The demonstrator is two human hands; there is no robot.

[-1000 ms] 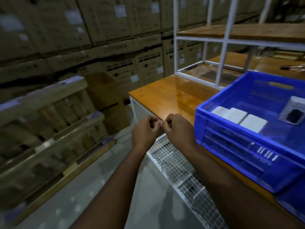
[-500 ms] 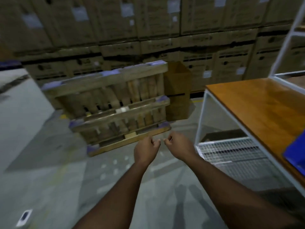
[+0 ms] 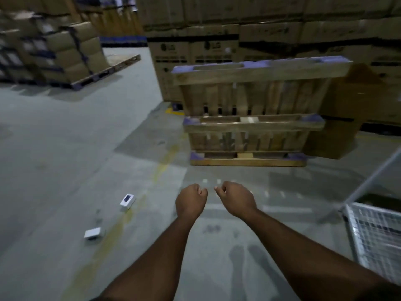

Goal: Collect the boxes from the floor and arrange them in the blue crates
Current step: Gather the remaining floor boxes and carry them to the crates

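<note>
Both hands are drifting slightly apart since half a second ago, and the view is swinging left, off the table and onto open floor. Left hand (image 3: 191, 200) and right hand (image 3: 235, 199) are curling loosely, holding nothing, probably free for the next pickup. Two small white boxes are lying on the floor (image 3: 54, 170) down-left: one (image 3: 127, 200) nearer the hands, one (image 3: 92, 233) beyond it. Blue crates are sitting out of view. Pallet (image 3: 249, 118) is leaning ahead against stacked cartons (image 3: 271, 29).
</note>
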